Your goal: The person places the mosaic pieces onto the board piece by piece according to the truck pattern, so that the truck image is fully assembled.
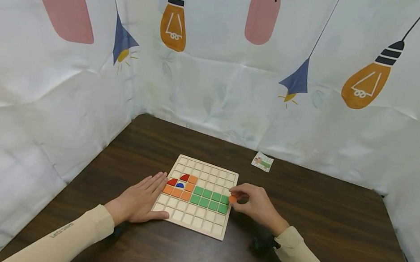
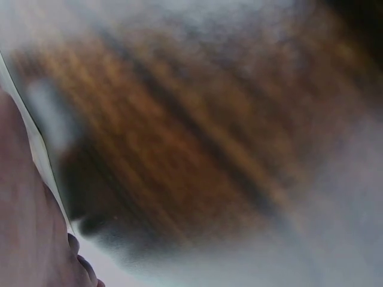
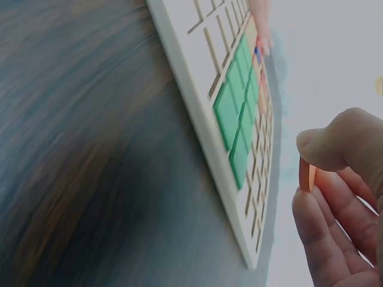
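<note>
A pale wooden grid board lies on the dark table. Green square tiles fill two rows on its right side. To their left sit orange tiles, two red curved pieces and a blue half-round piece. My left hand rests with straight fingers along the board's left edge, thumb at the lower left corner. At the right edge, by the green rows, my right hand pinches a small orange tile between thumb and fingertips. The right wrist view shows it held on edge, apart from the board.
A small picture card with a coloured grid pattern lies behind the board, near the table's back edge. A white curtain printed with lamps hangs behind and at the sides. Dark wooden tabletop stretches to the right.
</note>
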